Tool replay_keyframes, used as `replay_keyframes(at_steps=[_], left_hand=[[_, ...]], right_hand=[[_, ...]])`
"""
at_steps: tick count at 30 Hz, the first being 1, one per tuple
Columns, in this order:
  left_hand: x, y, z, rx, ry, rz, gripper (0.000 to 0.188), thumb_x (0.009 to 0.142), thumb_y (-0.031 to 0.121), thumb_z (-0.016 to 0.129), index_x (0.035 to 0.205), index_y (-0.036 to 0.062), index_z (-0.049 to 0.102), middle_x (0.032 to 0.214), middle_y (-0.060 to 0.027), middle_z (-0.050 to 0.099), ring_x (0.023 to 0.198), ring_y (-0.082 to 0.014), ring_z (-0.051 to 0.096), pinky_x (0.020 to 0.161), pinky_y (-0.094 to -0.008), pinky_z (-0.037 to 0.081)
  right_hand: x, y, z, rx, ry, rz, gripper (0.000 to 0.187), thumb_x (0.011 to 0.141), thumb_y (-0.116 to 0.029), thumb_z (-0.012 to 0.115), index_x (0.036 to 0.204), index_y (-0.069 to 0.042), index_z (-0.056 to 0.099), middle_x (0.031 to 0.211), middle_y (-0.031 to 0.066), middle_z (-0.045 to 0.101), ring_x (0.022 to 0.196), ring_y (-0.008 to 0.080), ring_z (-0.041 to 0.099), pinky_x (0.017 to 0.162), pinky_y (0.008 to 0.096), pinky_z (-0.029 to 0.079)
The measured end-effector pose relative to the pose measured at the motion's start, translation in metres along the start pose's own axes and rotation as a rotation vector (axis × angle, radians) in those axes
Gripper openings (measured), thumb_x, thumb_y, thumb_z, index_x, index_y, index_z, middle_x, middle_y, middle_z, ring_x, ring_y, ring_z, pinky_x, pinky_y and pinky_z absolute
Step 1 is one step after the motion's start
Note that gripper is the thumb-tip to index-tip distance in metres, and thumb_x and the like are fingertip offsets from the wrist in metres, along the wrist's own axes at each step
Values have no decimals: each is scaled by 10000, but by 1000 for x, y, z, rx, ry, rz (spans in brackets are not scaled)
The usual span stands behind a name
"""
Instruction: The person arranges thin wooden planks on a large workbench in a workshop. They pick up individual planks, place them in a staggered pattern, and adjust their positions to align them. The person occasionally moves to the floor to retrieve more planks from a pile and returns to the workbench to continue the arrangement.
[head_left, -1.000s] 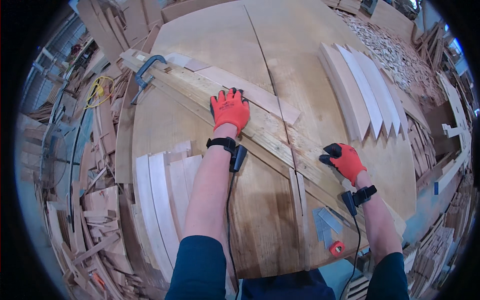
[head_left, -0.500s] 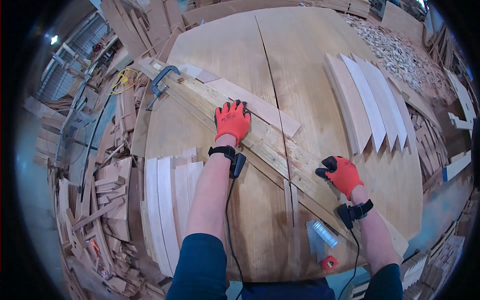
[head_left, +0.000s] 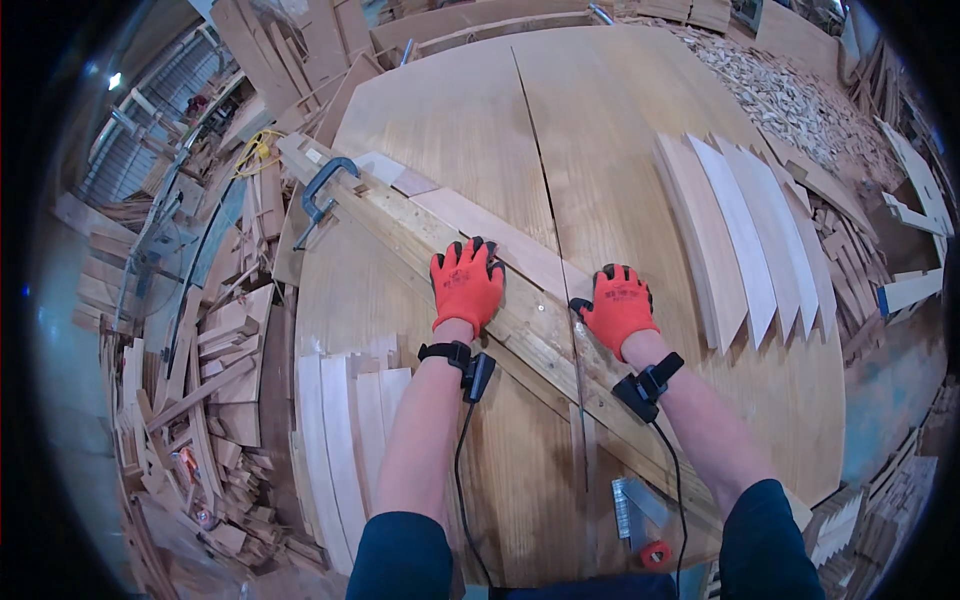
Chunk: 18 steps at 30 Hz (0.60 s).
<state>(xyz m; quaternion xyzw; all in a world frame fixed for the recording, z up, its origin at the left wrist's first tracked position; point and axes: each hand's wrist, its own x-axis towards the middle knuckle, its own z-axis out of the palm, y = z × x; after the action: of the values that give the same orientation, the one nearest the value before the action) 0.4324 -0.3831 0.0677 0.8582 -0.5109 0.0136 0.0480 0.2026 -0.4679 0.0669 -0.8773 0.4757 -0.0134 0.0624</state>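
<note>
Both my hands wear orange gloves with black fingertips. My left hand (head_left: 466, 283) lies flat, fingers spread, on a long wooden beam (head_left: 400, 228) that runs diagonally across a large round plywood tabletop (head_left: 600, 130). My right hand (head_left: 618, 305) rests palm down on the same beam a little to the right, fingers partly curled, beside a thin flat board (head_left: 500, 240) lying along the beam. A dark clamp (head_left: 322, 192) pins the beam's far left end. Black wrist straps with cables sit on both forearms.
A fan of tapered pale boards (head_left: 745, 235) lies at the right of the tabletop. More pale boards (head_left: 345, 430) are stacked at the near left. A metal square with a red part (head_left: 640, 520) lies near my body. Scrap wood (head_left: 200, 370) litters the floor on the left.
My right hand has moved up and left along the beam, from the near right edge to close beside my left hand. The left hand stays flat on the beam.
</note>
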Motion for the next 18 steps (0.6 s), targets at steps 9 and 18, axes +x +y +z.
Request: replay_keyframes(at_steps=[9,18], left_hand=[[0,-8,5,-6,-1,5,556,952,406,508,1423,112,526,1546,-94,436,1443,-340,331,1202,-525,145],[-1,-5,5,-65,45,-31,576,936,407,538,1428,110,506,1530,-114,444,1428,-334,351,1208,-523,149]], right_hand=[[-22,5,-22,545,12,-260,392,788,-318,768,1030,-80,571,926,156,674,879,346,667,775,440,520],[77,111,-161,-100,722,88,615,856,-407,721,1313,-41,538,1237,202,604,1144,379,586,957,462,479]])
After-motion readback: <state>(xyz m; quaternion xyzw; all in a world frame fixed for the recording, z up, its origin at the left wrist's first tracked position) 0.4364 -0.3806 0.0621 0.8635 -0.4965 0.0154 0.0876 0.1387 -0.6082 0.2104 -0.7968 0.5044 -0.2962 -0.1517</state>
